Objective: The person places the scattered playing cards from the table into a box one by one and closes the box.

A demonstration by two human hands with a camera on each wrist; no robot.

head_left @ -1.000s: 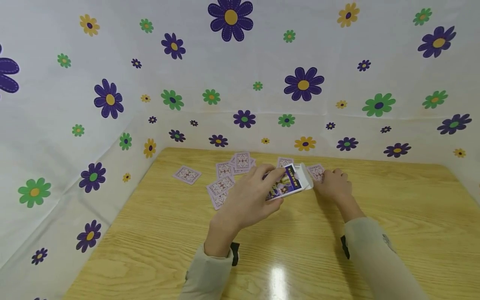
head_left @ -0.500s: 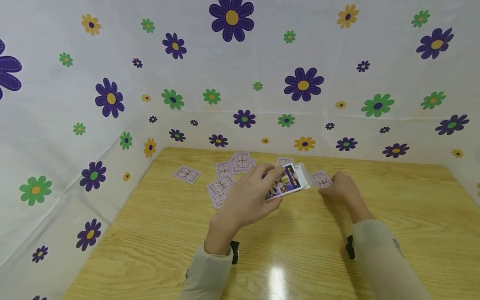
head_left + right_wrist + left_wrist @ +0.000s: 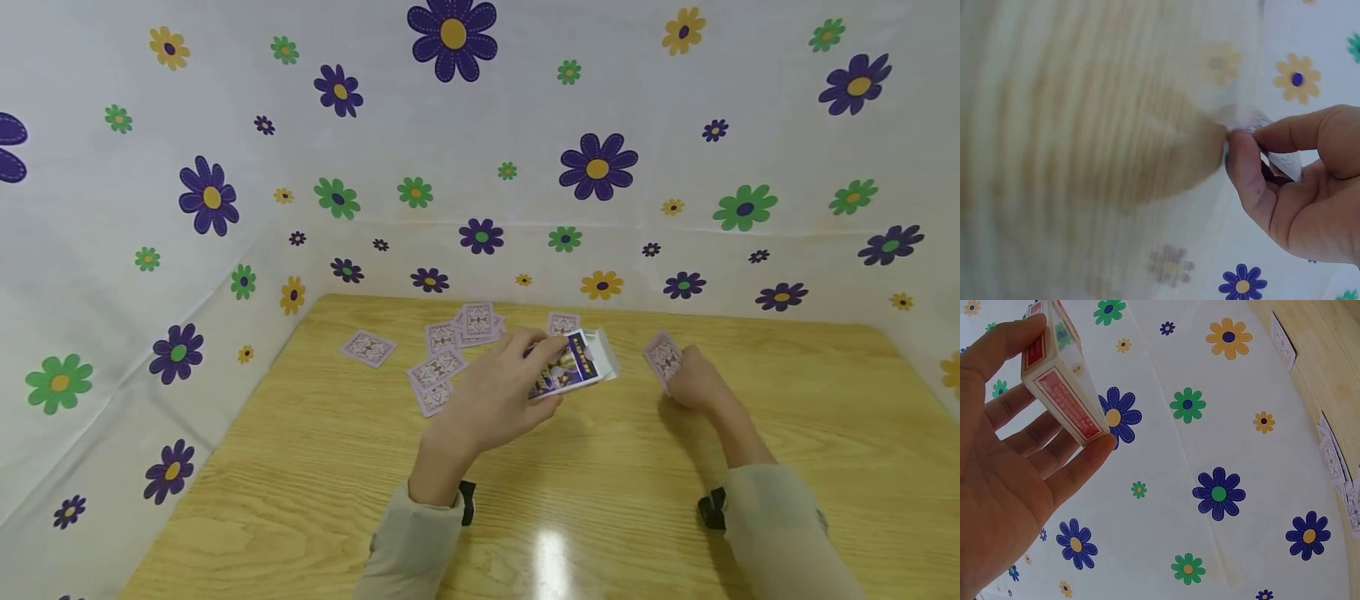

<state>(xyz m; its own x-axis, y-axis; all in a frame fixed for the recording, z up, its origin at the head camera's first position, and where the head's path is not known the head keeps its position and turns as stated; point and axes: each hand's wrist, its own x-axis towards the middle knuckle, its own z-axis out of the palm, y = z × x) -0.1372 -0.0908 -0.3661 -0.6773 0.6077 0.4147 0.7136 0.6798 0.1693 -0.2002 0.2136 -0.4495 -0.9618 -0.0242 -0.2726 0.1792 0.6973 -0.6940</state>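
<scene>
My left hand (image 3: 495,392) grips a playing card box (image 3: 564,367), its printed purple and gold face up and its white flap end pointing right. In the left wrist view the thumb and fingers of that hand (image 3: 1016,437) hold the box (image 3: 1063,394) by its sides, red panels showing. Over to the right, my right hand (image 3: 697,379) pinches a playing card (image 3: 663,358), patterned back up, close over the table. Thumb and index finger meet on the card (image 3: 1285,164) in the right wrist view; the hand hides part of it.
Several playing cards lie face down on the wooden table (image 3: 315,467): an overlapping group (image 3: 437,368) left of the box, a lone card (image 3: 368,348) farther left, another card (image 3: 563,322) behind the box. Flower-printed cloth (image 3: 525,200) walls the back and left.
My right hand has picked up the card from beside the box's flap and moved right and slightly toward me, the card turning steeper. The left hand and box stay nearly still.
</scene>
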